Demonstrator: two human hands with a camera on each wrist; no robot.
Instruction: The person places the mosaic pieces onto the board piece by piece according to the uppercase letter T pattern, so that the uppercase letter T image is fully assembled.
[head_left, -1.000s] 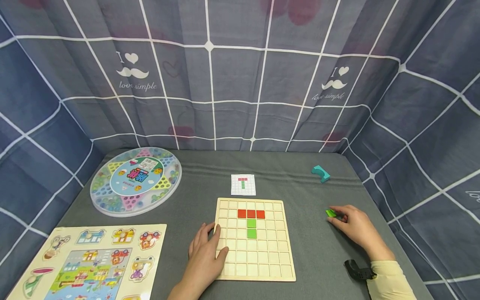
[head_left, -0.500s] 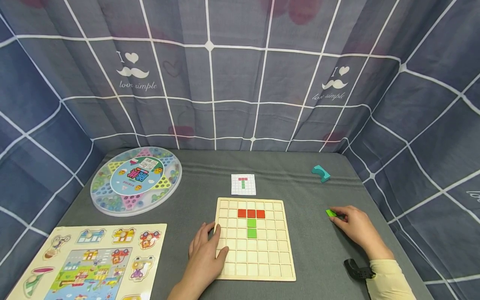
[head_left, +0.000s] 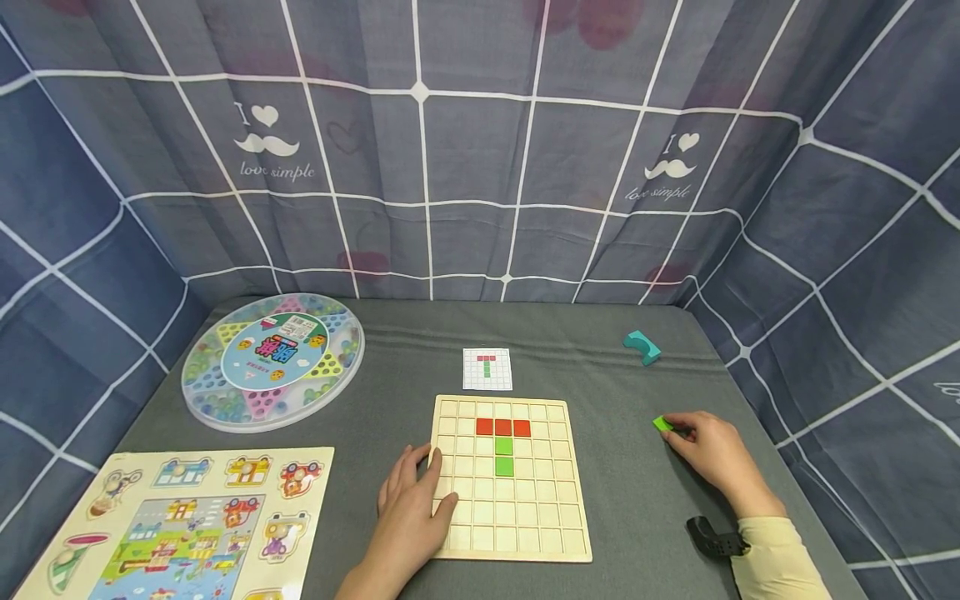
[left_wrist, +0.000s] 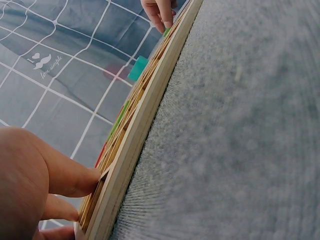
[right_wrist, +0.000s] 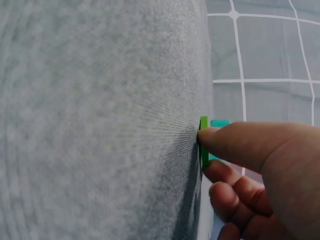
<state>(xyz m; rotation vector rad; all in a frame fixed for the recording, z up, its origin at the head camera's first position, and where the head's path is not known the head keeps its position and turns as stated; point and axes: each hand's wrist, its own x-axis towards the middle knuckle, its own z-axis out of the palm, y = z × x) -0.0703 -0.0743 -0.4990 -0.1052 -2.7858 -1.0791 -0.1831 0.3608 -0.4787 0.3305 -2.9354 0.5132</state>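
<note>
A wooden grid board [head_left: 525, 517] lies on the grey cloth, with three red tiles [head_left: 503, 427] in a row and two green tiles [head_left: 504, 456] below the middle one. My left hand [head_left: 411, 517] rests on the board's left edge, fingers relaxed and thumb tip on the grid; the left wrist view shows its fingertips at the wooden rim [left_wrist: 145, 115]. Out to the right of the board, my right hand [head_left: 712, 454] pinches a green square tile [right_wrist: 204, 142] between thumb and fingers, close over the cloth. Behind the board lies a small pattern card [head_left: 472, 379] printed with a red and green T.
A teal arch-shaped block [head_left: 641, 347] lies at the back right. On the left are a round clear-lidded game box [head_left: 273, 354] and a picture puzzle board [head_left: 315, 492]. A checked curtain [head_left: 472, 158] encloses the table's back and sides. A black strap [head_left: 712, 540] is by the right cuff.
Very little differs: my right hand's fingers shift slightly on the green tile, which shows a bit more clearly. My left hand and the board stay put.
</note>
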